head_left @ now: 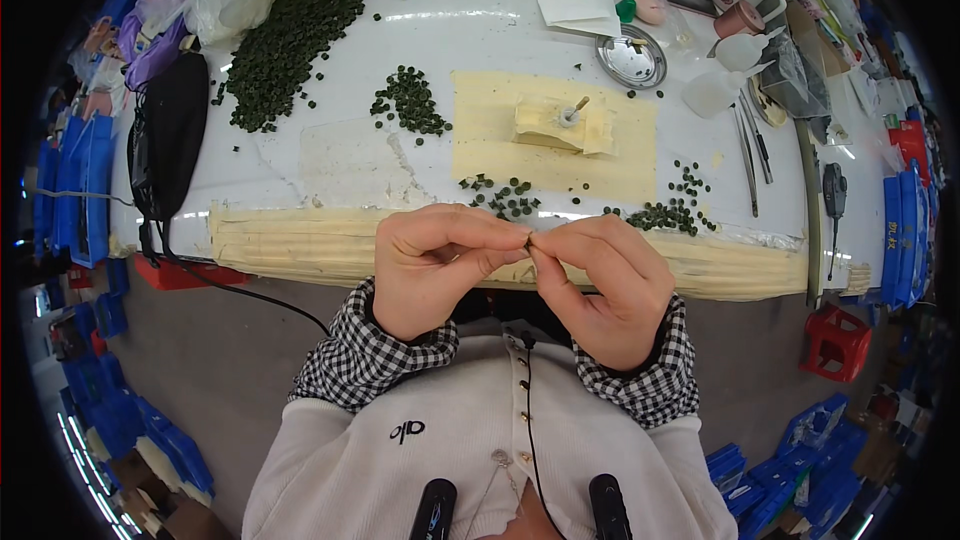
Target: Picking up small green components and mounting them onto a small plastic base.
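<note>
Just in front of the table's near edge, my left hand (pixel 430 265) and my right hand (pixel 610 285) meet fingertip to fingertip. Both are closed in a pinch on one small dark piece (pixel 528 243), mostly covered by the fingers. Beyond them lie loose small dark green parts: one cluster (pixel 505 198) past my left hand, another (pixel 672 215) past my right. Farther off, a taped block (pixel 563 128) with a short upright pin (pixel 582 103) stands on a sheet of yellowish tape (pixel 480 130).
A big heap of dark green parts (pixel 290 50) and a smaller pile (pixel 410 102) lie at the far left, near a black pouch (pixel 178 125). At the right are a round metal dish (pixel 631 57), squeeze bottles (pixel 740 52) and tweezers (pixel 746 155). Tape (pixel 290 240) covers the near edge.
</note>
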The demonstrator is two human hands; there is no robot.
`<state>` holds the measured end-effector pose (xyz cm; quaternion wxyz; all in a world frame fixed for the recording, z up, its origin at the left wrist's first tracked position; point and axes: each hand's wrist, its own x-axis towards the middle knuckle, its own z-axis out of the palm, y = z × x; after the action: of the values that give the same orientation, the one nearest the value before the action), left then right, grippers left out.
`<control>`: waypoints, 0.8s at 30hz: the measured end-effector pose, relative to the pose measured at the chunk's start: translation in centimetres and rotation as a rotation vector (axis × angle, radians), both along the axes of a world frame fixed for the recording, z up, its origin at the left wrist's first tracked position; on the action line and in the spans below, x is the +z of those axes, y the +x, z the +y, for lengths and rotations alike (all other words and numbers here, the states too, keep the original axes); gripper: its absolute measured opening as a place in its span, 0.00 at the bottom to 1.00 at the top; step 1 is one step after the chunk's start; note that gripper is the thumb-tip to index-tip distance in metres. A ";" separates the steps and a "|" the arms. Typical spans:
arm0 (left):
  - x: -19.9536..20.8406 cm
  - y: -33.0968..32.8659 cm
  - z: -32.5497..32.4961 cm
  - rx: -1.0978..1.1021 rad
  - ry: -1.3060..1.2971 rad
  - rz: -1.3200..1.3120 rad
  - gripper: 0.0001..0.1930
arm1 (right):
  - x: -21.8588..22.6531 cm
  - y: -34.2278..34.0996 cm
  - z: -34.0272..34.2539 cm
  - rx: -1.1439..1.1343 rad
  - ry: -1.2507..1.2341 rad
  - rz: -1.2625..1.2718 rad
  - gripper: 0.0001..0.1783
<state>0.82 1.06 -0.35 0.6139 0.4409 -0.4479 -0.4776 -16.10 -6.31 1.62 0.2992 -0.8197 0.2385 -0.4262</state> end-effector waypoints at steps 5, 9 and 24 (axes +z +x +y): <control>-0.1 0.0 0.0 0.006 0.006 -0.028 0.11 | -0.1 0.0 0.0 -0.002 -0.003 0.000 0.12; -0.2 0.0 0.0 0.011 -0.006 -0.009 0.11 | 0.0 0.0 0.0 0.006 0.008 0.006 0.12; -0.2 0.1 -0.3 -0.025 0.114 0.158 0.08 | 0.0 -0.5 0.1 0.005 0.136 -0.002 0.09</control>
<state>0.93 0.78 -0.52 0.6151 0.4305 -0.3758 -0.5432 -16.56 -6.20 1.65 0.3556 -0.7978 0.2644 -0.4089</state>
